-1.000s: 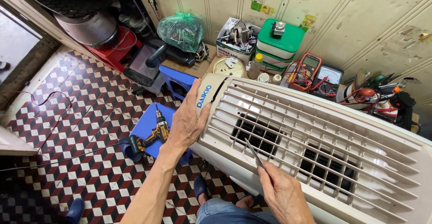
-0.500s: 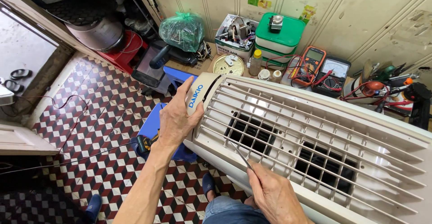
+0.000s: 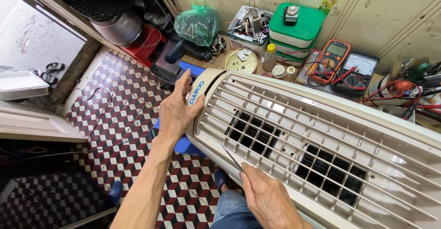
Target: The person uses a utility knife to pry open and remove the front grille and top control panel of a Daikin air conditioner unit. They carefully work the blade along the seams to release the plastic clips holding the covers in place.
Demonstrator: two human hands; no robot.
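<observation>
We see a white slatted air-conditioner casing (image 3: pixel 321 137) lying tilted across the lap, over the checkered floor (image 3: pixel 115 118), its far end cut off at the frame edge. Our left hand (image 3: pixel 177 111) presses flat on its rounded end, fingers spread and gripping nothing. Our right hand (image 3: pixel 268 199) pinches a thin dark tool (image 3: pixel 232 157) against the grille; its tip is hard to make out. A blue stool (image 3: pixel 188 144) is mostly hidden underneath.

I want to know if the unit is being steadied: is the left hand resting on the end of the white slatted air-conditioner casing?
Yes, the left hand lies flat against the rounded end of the white slatted air-conditioner casing.
</observation>
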